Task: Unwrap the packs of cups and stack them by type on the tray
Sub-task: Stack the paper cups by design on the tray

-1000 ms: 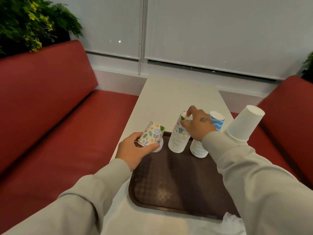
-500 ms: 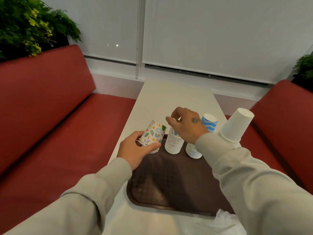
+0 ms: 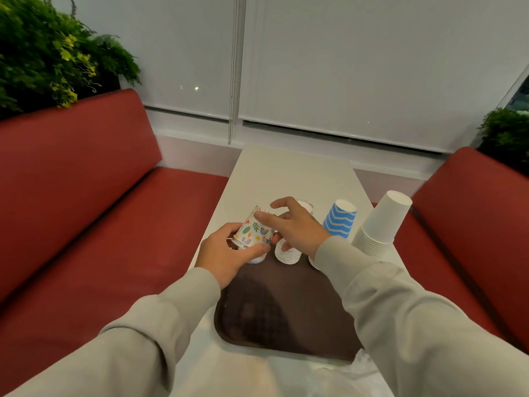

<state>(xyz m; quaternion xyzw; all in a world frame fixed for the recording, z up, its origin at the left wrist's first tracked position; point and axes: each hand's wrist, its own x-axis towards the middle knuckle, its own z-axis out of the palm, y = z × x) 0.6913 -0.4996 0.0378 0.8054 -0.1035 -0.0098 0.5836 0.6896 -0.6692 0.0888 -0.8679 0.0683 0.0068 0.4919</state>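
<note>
Well, the patterned cup [image 3: 252,232] is white paper printed with small leaves, rainbows and stars. It is tilted, closed base pointing up and away, and held just above the far-left corner of the brown tray [image 3: 286,319]. The left hand [image 3: 229,255] grips it at the rim end, thumb and fingers curled round it. The right hand [image 3: 296,229] has its fingers spread, the forefinger lying against the cup's upper end; whether it is actually pinching I cannot tell.

Behind that hand, 1 stack of like cups [image 3: 287,253] stands upside down on the tray. A blue wavy stack [image 3: 340,219] stands to its right, and a plain white stack [image 3: 382,224] leans near the right edge of the table [image 3: 286,173].

The near half of the tray lies bare, as does the tabletop beyond the cups. Crumpled clear wrap [image 3: 365,366] sits at the tray's near-right corner.

Half a second ago the right hand sat over the middle stack, apart from the held cup; it has since crossed left to meet it.
</note>
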